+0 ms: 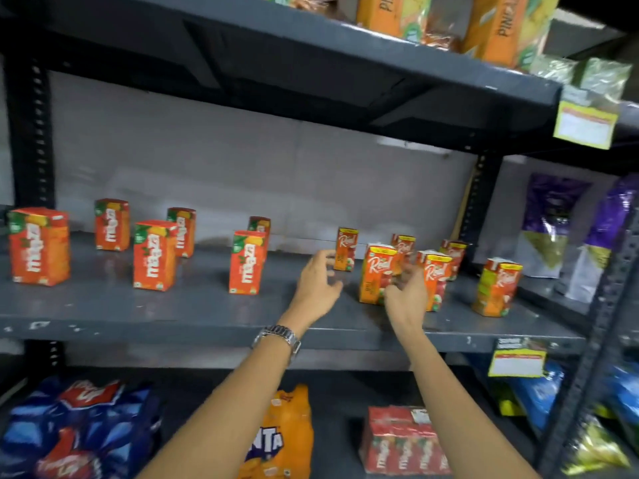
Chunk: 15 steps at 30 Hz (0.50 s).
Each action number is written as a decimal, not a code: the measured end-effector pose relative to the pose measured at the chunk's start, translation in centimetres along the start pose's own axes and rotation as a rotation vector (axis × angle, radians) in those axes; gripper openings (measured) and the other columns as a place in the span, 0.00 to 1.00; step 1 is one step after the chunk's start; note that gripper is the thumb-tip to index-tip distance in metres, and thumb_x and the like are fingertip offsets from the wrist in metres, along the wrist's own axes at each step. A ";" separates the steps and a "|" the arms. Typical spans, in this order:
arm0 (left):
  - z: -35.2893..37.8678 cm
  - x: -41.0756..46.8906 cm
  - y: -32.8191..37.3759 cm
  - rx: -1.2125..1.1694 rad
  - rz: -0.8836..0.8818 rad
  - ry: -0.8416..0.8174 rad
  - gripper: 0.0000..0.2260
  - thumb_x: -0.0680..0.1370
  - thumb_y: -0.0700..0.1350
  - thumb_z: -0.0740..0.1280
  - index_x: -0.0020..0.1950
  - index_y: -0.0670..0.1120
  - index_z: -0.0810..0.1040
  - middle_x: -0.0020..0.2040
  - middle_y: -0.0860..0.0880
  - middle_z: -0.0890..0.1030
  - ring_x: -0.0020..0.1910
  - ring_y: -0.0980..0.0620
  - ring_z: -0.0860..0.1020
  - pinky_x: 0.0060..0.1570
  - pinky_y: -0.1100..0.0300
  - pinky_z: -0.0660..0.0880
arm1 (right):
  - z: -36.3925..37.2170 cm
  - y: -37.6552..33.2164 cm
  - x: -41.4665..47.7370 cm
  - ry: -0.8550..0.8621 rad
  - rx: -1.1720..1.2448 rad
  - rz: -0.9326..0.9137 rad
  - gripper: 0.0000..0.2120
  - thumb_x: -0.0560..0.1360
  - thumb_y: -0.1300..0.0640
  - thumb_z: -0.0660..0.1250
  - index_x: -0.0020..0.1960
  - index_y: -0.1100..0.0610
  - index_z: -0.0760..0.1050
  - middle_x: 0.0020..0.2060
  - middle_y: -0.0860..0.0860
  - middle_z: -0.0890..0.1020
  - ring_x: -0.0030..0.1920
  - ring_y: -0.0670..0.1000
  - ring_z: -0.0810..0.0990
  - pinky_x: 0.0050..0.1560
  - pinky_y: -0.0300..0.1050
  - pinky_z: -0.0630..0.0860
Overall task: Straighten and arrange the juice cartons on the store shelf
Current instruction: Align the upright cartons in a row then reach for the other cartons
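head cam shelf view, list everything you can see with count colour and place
Maaza cartons: six, orange-red, left and middle of the grey middle shelf
Real cartons: six, orange-red with yellow tops, right of that shelf
pineapple cartons: at least two, orange-yellow, top shelf
purple pouches: two, next bay right
price tags: two, yellow, shelf edges
Fanta pack: one, orange, bottom shelf
blue packs: bottom left
wristwatch: silver, left wrist
left hand: open, empty
right hand: beside a front Real carton
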State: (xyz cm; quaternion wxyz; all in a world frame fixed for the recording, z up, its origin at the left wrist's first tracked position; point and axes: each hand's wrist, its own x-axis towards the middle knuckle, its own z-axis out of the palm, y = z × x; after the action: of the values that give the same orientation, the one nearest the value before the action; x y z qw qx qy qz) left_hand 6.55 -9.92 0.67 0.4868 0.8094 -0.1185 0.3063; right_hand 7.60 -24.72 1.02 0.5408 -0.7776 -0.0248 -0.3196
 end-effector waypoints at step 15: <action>2.7 0.6 0.3 -0.030 -0.159 -0.230 0.21 0.76 0.39 0.65 0.67 0.45 0.65 0.61 0.44 0.76 0.52 0.52 0.75 0.53 0.61 0.70 | -1.1 2.3 1.9 -0.396 0.035 0.066 0.18 0.72 0.66 0.66 0.62 0.60 0.75 0.58 0.55 0.82 0.60 0.53 0.78 0.64 0.57 0.73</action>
State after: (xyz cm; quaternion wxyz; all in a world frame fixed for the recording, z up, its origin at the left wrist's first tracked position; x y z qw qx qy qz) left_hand 7.91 -12.32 0.30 0.5045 0.8387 -0.1137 0.1703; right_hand 9.51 -27.23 0.38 0.5489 -0.8162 -0.1108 -0.1423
